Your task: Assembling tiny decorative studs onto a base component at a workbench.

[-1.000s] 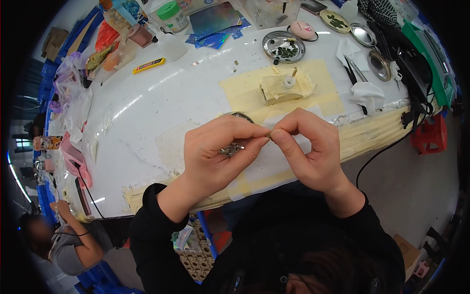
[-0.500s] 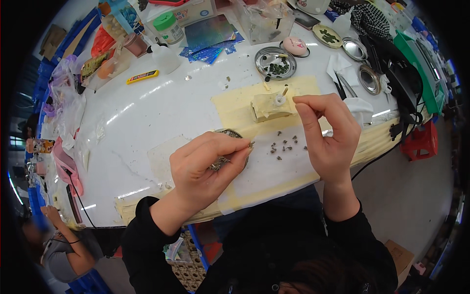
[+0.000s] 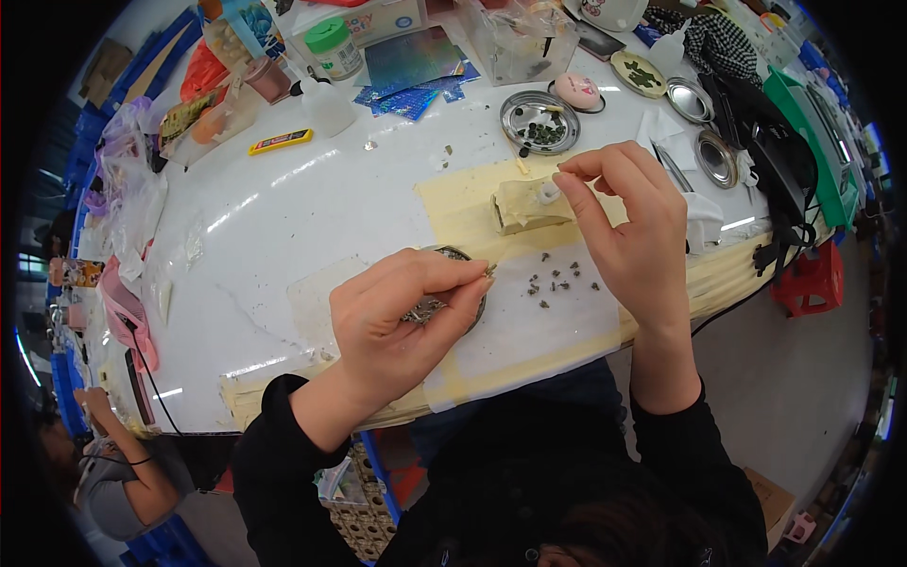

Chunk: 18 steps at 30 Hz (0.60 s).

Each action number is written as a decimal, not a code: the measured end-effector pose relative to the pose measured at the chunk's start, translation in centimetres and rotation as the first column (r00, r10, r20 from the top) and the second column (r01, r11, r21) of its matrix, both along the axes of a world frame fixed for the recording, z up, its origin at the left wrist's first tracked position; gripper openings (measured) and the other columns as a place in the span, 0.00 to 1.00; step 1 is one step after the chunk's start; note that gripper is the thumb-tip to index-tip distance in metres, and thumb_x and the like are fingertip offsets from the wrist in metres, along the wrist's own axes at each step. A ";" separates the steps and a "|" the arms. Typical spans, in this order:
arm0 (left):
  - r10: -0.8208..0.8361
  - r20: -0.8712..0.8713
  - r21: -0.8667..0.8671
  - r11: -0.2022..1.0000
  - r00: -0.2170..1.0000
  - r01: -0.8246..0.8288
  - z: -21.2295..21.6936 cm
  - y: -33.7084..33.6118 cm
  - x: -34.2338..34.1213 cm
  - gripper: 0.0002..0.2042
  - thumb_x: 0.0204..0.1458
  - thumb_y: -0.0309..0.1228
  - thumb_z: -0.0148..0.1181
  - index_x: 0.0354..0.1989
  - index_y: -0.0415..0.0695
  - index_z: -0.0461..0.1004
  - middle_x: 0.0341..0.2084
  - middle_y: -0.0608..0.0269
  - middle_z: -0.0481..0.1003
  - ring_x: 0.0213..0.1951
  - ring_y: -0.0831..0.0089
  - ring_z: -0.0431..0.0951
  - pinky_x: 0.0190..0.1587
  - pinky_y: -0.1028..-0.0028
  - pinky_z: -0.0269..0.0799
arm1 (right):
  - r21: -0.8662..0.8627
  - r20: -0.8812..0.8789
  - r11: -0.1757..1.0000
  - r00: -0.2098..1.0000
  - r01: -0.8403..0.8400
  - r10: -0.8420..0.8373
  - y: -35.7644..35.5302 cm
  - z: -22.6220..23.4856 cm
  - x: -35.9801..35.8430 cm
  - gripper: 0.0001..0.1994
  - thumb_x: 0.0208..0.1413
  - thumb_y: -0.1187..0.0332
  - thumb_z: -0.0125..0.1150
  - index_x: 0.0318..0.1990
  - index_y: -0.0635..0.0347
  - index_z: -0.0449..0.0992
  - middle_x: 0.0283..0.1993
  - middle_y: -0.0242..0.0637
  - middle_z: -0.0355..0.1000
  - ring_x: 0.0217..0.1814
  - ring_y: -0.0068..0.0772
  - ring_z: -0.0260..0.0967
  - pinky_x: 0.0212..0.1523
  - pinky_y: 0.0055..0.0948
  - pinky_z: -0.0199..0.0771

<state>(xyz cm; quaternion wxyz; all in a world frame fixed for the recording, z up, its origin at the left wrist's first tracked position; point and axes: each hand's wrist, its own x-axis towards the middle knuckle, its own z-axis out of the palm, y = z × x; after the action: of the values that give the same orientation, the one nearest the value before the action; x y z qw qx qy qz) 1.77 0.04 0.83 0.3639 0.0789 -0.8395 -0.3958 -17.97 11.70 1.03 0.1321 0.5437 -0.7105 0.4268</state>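
Observation:
My left hand (image 3: 402,317) pinches a tiny metal piece (image 3: 489,271) between thumb and forefinger. Under that hand, partly hidden, lies a round dish (image 3: 453,253) of small metal bits. My right hand (image 3: 628,227) is closed in a pinch at the small white cup (image 3: 548,192), where a thin brown stick stood; its fingertips cover the stick. The cup sits on a block wrapped in cream tape (image 3: 515,210). Several small dark metal pieces (image 3: 555,276) lie scattered on the white sheet (image 3: 529,331) between my hands.
Behind the block stands a round metal dish (image 3: 539,121) with dark green bits. Tweezers (image 3: 673,168) and metal lids (image 3: 715,159) lie at the right. A yellow box (image 3: 281,142) and white bottle (image 3: 326,109) are at the back left. Another person (image 3: 132,472) sits at the lower left.
My right hand has moved slightly left and up, its thumb and forefinger closing at the stick by the white cup. My left hand keeps its pinch; the whole view has shifted slightly.

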 end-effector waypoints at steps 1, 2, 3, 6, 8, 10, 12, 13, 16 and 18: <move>-0.001 -0.001 0.001 1.000 1.000 0.001 0.0 0.0 0.0 0.08 0.45 0.17 0.68 0.34 0.36 0.80 0.26 0.58 0.79 0.25 0.76 0.79 0.28 0.80 0.73 | -0.019 -0.006 1.000 1.000 0.006 -0.006 0.1 0.3 0.1 0.05 0.49 0.75 0.66 0.34 0.62 0.76 0.31 0.37 0.72 0.32 0.39 0.69 0.34 0.32 0.69; -0.001 -0.002 0.003 1.000 1.000 0.001 0.0 0.0 0.0 0.07 0.45 0.16 0.68 0.34 0.36 0.80 0.26 0.58 0.79 0.25 0.76 0.79 0.28 0.80 0.73 | -0.069 0.002 0.998 1.000 0.007 -0.007 0.3 0.5 0.3 0.05 0.50 0.75 0.66 0.34 0.63 0.76 0.31 0.37 0.72 0.32 0.37 0.69 0.33 0.30 0.69; 0.001 -0.008 -0.007 1.000 1.000 -0.001 -0.1 0.0 0.0 0.08 0.44 0.16 0.68 0.34 0.36 0.80 0.26 0.58 0.79 0.25 0.75 0.79 0.28 0.79 0.73 | -0.119 0.010 0.993 1.000 0.009 -0.008 0.5 0.8 0.6 0.05 0.51 0.76 0.66 0.34 0.64 0.76 0.31 0.36 0.72 0.31 0.34 0.69 0.33 0.28 0.69; 0.003 -0.023 -0.042 0.999 1.000 -0.004 0.0 0.0 0.0 0.08 0.44 0.16 0.68 0.33 0.37 0.80 0.25 0.58 0.79 0.25 0.75 0.79 0.28 0.79 0.73 | -0.276 0.221 0.956 0.961 -0.101 0.166 1.4 0.9 2.2 0.04 0.53 0.77 0.65 0.34 0.66 0.76 0.32 0.36 0.73 0.30 0.28 0.68 0.33 0.25 0.69; 0.003 -0.026 -0.075 0.997 1.000 -0.005 0.0 0.1 0.0 0.08 0.43 0.16 0.68 0.33 0.37 0.80 0.25 0.57 0.79 0.25 0.74 0.79 0.28 0.79 0.73 | -0.368 0.358 0.903 0.862 -0.222 0.358 1.7 0.5 2.9 0.04 0.58 0.75 0.62 0.36 0.69 0.75 0.32 0.36 0.73 0.32 0.21 0.69 0.32 0.21 0.70; -0.004 -0.029 -0.068 0.998 1.000 0.002 -0.1 0.1 -0.1 0.08 0.43 0.16 0.68 0.33 0.37 0.80 0.25 0.57 0.79 0.25 0.73 0.79 0.28 0.78 0.74 | -0.395 0.481 0.879 0.755 -0.267 0.445 1.6 0.0 4.0 0.05 0.60 0.74 0.59 0.38 0.69 0.74 0.33 0.36 0.74 0.32 0.19 0.69 0.33 0.19 0.70; -0.015 -0.016 -0.050 0.999 1.000 0.014 0.0 0.2 -0.1 0.08 0.44 0.16 0.68 0.33 0.37 0.80 0.26 0.57 0.79 0.26 0.73 0.79 0.29 0.78 0.73 | -0.422 0.558 0.846 0.642 -0.325 0.525 1.4 -0.7 4.5 0.07 0.65 0.72 0.54 0.42 0.69 0.69 0.36 0.39 0.75 0.35 0.19 0.73 0.37 0.17 0.74; -0.023 -0.001 -0.036 0.999 1.000 0.023 0.1 0.2 0.0 0.08 0.44 0.16 0.68 0.34 0.36 0.80 0.26 0.57 0.80 0.27 0.73 0.79 0.31 0.78 0.73 | -0.430 0.556 0.841 0.638 -0.327 0.533 1.3 -0.7 4.7 0.07 0.65 0.72 0.53 0.42 0.69 0.69 0.37 0.40 0.75 0.36 0.21 0.74 0.39 0.18 0.75; -0.035 0.026 -0.013 0.999 0.999 0.036 0.2 0.2 0.2 0.08 0.45 0.16 0.68 0.34 0.36 0.80 0.27 0.57 0.80 0.29 0.72 0.79 0.33 0.78 0.72 | -0.445 0.576 0.828 0.599 -0.341 0.556 0.9 -0.7 5.2 0.07 0.66 0.72 0.51 0.42 0.70 0.67 0.37 0.41 0.76 0.38 0.24 0.76 0.43 0.22 0.77; -0.044 0.028 -0.009 0.999 0.999 0.044 0.2 0.2 0.1 0.08 0.45 0.16 0.68 0.34 0.36 0.80 0.27 0.57 0.80 0.29 0.72 0.79 0.33 0.77 0.72 | -0.436 0.620 0.829 0.552 -0.349 0.558 0.9 -0.7 5.3 0.07 0.66 0.72 0.50 0.41 0.70 0.67 0.37 0.42 0.76 0.40 0.25 0.76 0.44 0.24 0.78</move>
<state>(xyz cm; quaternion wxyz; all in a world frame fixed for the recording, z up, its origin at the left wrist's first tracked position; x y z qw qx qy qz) 1.90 0.22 1.00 0.3437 0.0641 -0.8480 -0.3984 -12.69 12.65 0.34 -0.2051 0.4723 -0.4729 0.7150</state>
